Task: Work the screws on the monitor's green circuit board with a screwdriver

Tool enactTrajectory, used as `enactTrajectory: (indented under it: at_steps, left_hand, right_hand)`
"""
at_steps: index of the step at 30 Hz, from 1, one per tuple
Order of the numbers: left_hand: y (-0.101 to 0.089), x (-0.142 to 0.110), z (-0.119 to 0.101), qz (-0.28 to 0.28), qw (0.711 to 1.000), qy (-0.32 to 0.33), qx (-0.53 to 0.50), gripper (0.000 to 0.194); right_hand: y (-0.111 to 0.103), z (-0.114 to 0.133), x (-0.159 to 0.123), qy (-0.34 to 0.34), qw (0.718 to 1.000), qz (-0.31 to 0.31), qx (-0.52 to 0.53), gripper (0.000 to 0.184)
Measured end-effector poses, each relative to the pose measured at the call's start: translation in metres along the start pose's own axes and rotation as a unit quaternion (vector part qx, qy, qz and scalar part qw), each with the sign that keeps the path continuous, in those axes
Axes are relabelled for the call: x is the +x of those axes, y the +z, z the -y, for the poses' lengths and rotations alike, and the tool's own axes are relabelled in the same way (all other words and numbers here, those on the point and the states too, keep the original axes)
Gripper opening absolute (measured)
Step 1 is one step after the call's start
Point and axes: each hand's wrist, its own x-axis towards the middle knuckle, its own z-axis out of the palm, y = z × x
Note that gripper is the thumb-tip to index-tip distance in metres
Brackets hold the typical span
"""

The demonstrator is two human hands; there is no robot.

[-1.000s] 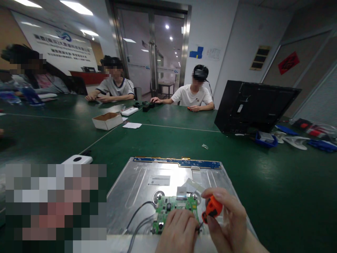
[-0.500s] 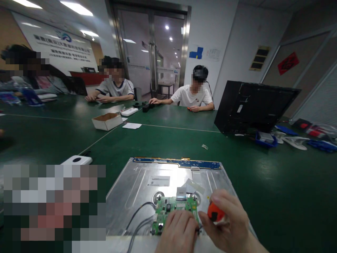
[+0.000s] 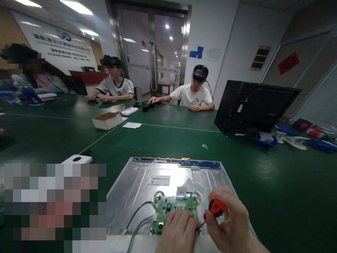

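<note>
A silver metal panel (image 3: pixel 147 179) lies flat on the green table in front of me, with a blue strip board along its far edge. A small green circuit board (image 3: pixel 168 207) sits on its near part, grey cables running off to the left. My left hand (image 3: pixel 177 230) rests on the board's near right corner, fingers curled and pressed down. My right hand (image 3: pixel 231 225) is closed round an orange-handled screwdriver (image 3: pixel 214 208), whose dark tip points down at the board's right edge beside my left fingers.
A black monitor housing (image 3: pixel 252 105) stands at the right, with blue trays and parts beyond it. A cardboard box (image 3: pixel 106 120) and a white device (image 3: pixel 77 159) lie to the left. Three other people sit across the table.
The orange handle has turned slightly in my right hand, dipping and coming back up. My left hand and the board stay put.
</note>
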Motion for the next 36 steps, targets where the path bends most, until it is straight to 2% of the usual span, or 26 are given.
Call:
enactTrajectory:
  at_steps: [2, 6, 9, 12, 14, 16, 22, 26, 29, 33, 36]
  left_hand:
    - [0.000, 0.000, 0.001, -0.006, 1.000, 0.007, 0.000, 0.015]
    - [0.000, 0.003, 0.002, -0.025, 0.999, 0.022, 0.007, 0.015]
    - [-0.001, 0.004, 0.000, -0.033, 0.999, 0.022, 0.008, 0.016]
    - [-0.002, 0.004, -0.001, -0.019, 1.000, 0.007, 0.001, 0.015]
    - [-0.003, 0.003, -0.002, -0.006, 1.000, -0.003, -0.004, 0.015]
    - [-0.003, 0.003, -0.002, 0.000, 1.000, -0.004, -0.006, 0.017]
    - [0.000, 0.000, 0.000, 0.008, 1.000, -0.004, -0.011, 0.017]
    - [0.002, -0.001, 0.001, 0.024, 1.000, -0.008, -0.013, 0.015]
    - [0.004, -0.001, 0.002, 0.019, 1.000, 0.001, -0.007, 0.014]
    - [0.005, -0.001, 0.003, 0.009, 1.000, 0.010, -0.001, 0.013]
    - [0.004, 0.000, 0.002, 0.003, 1.000, 0.008, 0.003, 0.012]
  right_hand:
    - [0.002, 0.003, 0.005, -0.013, 1.000, -0.018, -0.012, 0.046]
    - [0.002, 0.006, 0.017, -0.061, 0.998, -0.016, -0.025, 0.043]
    - [0.000, 0.006, 0.016, -0.053, 0.998, -0.005, -0.024, 0.044]
    - [-0.004, 0.003, 0.007, -0.016, 0.999, 0.033, -0.003, 0.046]
    - [-0.008, 0.000, 0.001, -0.013, 0.997, 0.079, 0.017, 0.047]
    - [-0.011, -0.003, -0.004, -0.005, 0.995, 0.098, 0.026, 0.048]
    - [-0.009, -0.006, -0.004, -0.008, 0.997, 0.078, 0.021, 0.048]
    - [-0.001, 0.001, 0.001, 0.003, 1.000, 0.004, -0.003, 0.045]
    - [0.004, 0.006, 0.004, -0.009, 0.999, -0.027, -0.018, 0.040]
    - [0.004, 0.006, 0.005, -0.023, 0.998, -0.036, -0.047, 0.034]
    - [-0.002, 0.000, 0.003, -0.030, 0.999, 0.004, -0.037, 0.039]
